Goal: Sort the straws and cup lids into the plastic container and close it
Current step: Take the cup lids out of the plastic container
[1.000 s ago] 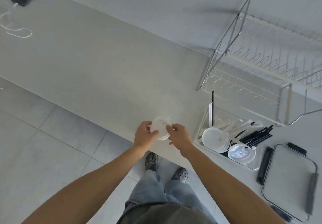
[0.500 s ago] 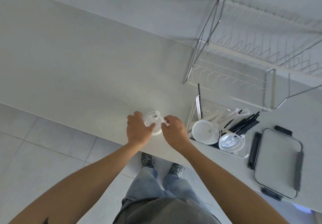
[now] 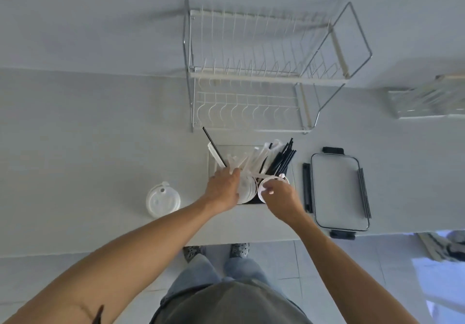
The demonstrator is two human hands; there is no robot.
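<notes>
A clear plastic container [image 3: 251, 147] stands on the counter, holding black straws [image 3: 283, 157], white wrapped straws [image 3: 254, 160] and an upright stack of cup lids [image 3: 247, 190]. My left hand [image 3: 223, 188] reaches into the container with fairly straight fingers and lies against the left side of that stack. My right hand [image 3: 281, 196] pinches the rim of a white cup lid [image 3: 268, 180] inside the container, right of the stack. Another cup lid [image 3: 163, 199] lies flat on the counter left of the container. The container's lid [image 3: 337, 190], with black clips, lies to the right.
A wire dish rack [image 3: 251, 84] stands just behind the container, against the wall. A second rack or tray [image 3: 427, 102] is at the far right, blurred. The counter's front edge [image 3: 251, 242] runs just below my hands, with tiled floor beyond.
Both hands moved right from the counter's edge, where they held one lid together, into the container. A lid now lies alone on the counter to the left. My view swung right.
</notes>
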